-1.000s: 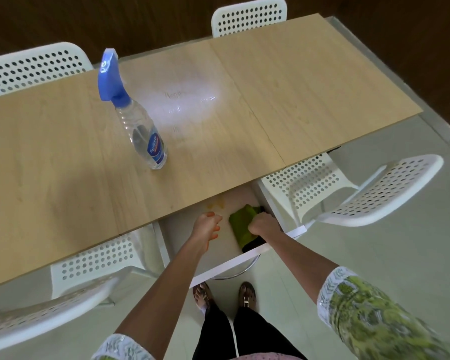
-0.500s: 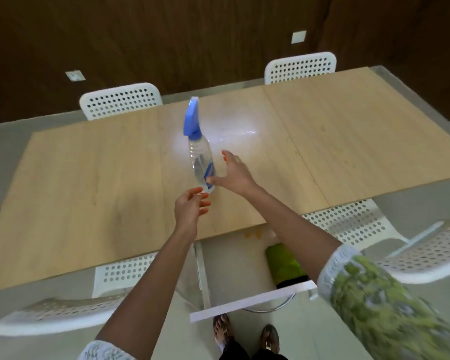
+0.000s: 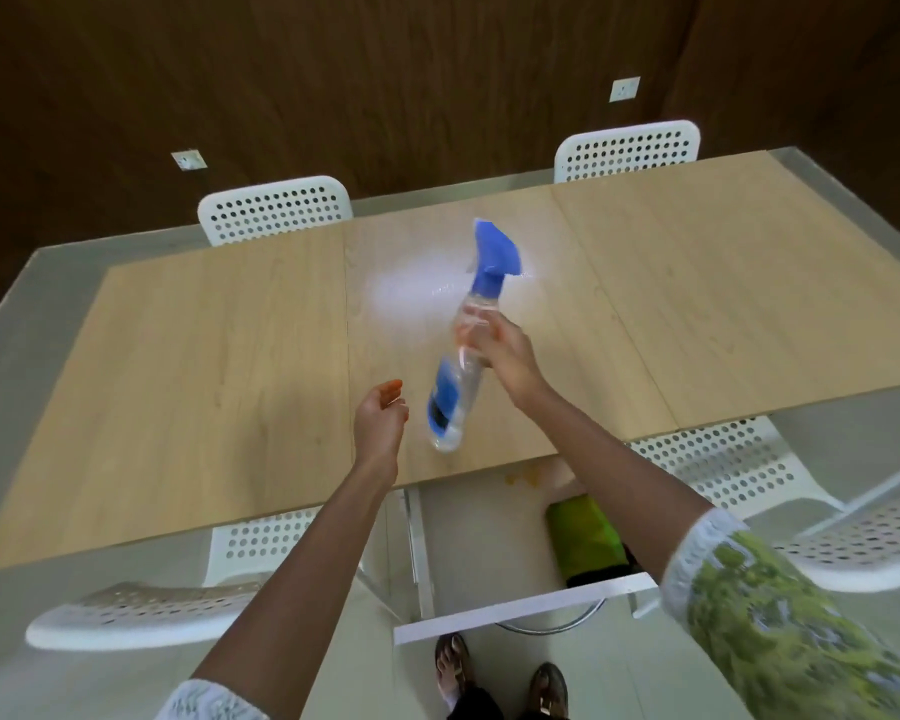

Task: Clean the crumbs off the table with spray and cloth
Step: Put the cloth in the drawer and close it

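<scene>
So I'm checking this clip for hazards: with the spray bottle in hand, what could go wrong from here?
The clear plastic spray bottle with the blue trigger head is tilted, blurred, gripped mid-body by the right hand; it might slip. The open white drawer holding the green cloth juts toward the legs; a bump seems possible.

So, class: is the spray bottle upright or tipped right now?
Tipped. The right hand grips the spray bottle off the table, blue nozzle leaning away, base swung toward the person.

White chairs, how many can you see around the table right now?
4: two at the far side, far-left chair and far-right chair; two at the near side, near-left chair and near-right chair. Others may be out of frame.
</scene>
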